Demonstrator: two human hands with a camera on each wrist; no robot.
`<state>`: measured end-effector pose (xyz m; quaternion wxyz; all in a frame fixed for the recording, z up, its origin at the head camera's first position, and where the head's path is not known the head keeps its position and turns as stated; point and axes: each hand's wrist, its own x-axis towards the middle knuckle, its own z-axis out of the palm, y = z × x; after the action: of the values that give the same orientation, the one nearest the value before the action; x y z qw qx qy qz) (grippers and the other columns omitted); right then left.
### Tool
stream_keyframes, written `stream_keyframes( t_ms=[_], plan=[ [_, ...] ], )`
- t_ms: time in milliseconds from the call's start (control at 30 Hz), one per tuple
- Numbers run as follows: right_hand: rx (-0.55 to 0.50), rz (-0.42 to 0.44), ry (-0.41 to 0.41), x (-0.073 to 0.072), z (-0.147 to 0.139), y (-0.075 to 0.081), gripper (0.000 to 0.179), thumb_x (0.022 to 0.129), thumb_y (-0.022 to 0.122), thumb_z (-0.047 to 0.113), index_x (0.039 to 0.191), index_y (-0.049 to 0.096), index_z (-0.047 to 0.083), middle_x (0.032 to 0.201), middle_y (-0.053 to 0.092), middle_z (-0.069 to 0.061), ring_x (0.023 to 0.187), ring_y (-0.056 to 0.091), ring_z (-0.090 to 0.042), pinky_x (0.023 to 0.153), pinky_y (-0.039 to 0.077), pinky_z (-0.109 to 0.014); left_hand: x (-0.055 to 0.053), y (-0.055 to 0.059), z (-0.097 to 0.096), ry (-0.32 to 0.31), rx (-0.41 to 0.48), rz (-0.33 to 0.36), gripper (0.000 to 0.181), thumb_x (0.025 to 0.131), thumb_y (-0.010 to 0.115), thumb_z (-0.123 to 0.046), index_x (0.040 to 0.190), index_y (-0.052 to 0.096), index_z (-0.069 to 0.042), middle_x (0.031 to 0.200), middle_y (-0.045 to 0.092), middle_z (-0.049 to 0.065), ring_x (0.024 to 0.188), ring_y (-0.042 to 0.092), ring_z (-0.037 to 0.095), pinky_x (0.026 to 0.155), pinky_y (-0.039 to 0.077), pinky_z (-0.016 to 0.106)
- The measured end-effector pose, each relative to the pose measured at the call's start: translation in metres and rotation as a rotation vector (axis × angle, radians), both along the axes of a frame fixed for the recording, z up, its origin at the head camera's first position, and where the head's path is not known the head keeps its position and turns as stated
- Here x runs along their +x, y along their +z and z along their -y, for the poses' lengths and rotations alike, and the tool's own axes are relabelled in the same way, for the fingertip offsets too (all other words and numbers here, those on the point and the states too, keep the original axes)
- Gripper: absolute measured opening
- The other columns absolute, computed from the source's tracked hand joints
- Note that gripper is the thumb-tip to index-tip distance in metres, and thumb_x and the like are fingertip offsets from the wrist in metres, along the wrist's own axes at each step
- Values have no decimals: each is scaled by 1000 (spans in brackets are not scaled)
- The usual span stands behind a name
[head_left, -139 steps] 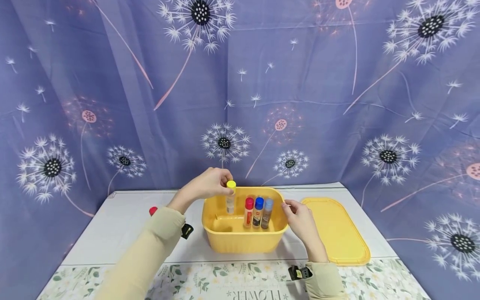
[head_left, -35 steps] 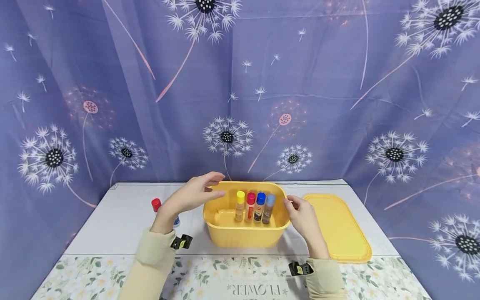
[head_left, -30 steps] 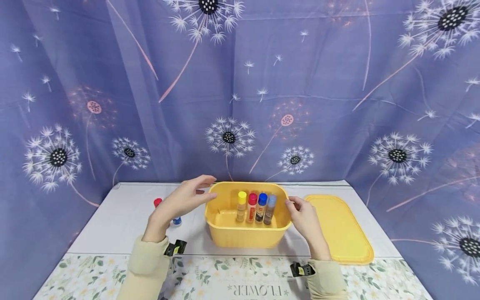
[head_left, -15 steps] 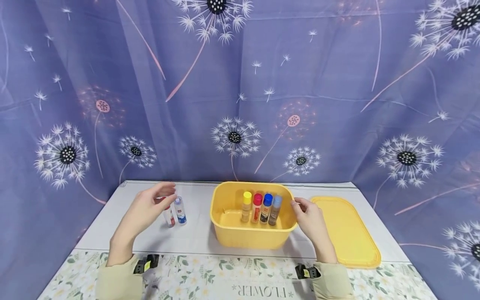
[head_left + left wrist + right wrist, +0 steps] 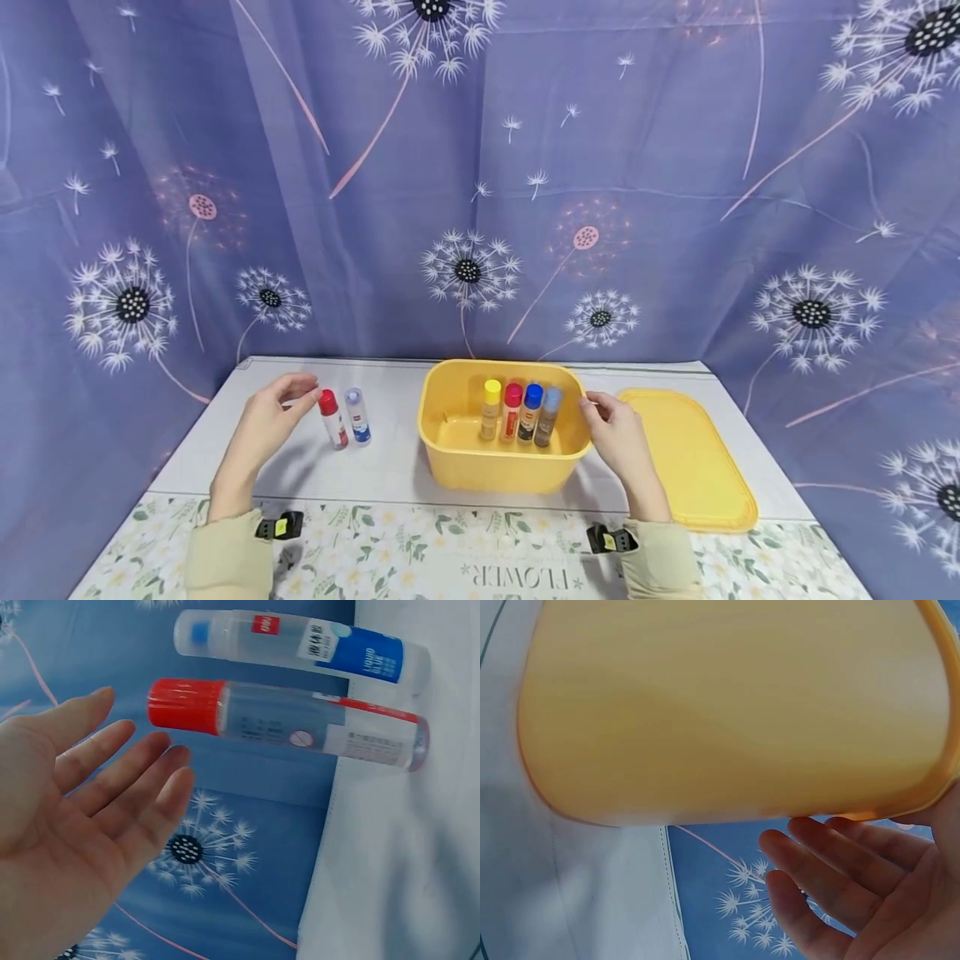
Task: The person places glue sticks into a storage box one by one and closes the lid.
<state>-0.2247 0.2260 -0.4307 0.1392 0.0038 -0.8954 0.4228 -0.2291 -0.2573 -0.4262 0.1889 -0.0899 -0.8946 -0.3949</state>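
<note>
My left hand (image 5: 264,421) is beside the red-capped glue bottle (image 5: 334,422), fingers loosely spread and holding nothing. In the left wrist view its fingertips lie just short of the red cap (image 5: 187,706). Right of that bottle stands a clear glue bottle (image 5: 359,419) with a blue "LIQUID GLUE" label. My right hand (image 5: 617,433) holds the right rim of the yellow plastic box (image 5: 498,473); the right wrist view shows fingers along its outer wall. Inside, upright in a row, are glue bottles with yellow (image 5: 491,412), red (image 5: 512,415), blue (image 5: 530,415) and light blue (image 5: 548,419) caps.
A flat yellow lid (image 5: 693,458) lies on the table right of the box. The white tabletop (image 5: 393,467) has a floral cloth (image 5: 375,542) along its front edge. A blue dandelion curtain (image 5: 375,275) hangs behind and on both sides.
The yellow-capped glue bottle was set into the box and let go. My left hand then moved left, out from over the box, to the red-capped bottle. My right hand stays at the rim.
</note>
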Motion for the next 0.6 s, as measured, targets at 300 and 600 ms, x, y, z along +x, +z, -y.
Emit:
stream_keyframes(
  t_ms=[300, 600],
  plan=[
    [13, -6, -16, 1, -4, -4, 36, 101, 54, 24, 123, 64, -2, 105, 71, -17, 97, 67, -31, 80, 53, -45, -5, -11, 0, -80, 53, 144, 39, 98, 61, -29, 125, 58, -1, 109, 68, 15, 106, 62, 35, 91, 44, 51],
    [18, -24, -3, -1, -3, -5, 34, 100, 55, 24, 121, 66, -1, 106, 71, -16, 98, 67, -30, 82, 53, -46, -5, -16, -2, -72, 47, 192, 38, 96, 65, -31, 123, 60, -6, 108, 68, 10, 108, 61, 34, 90, 44, 53]
  ],
)
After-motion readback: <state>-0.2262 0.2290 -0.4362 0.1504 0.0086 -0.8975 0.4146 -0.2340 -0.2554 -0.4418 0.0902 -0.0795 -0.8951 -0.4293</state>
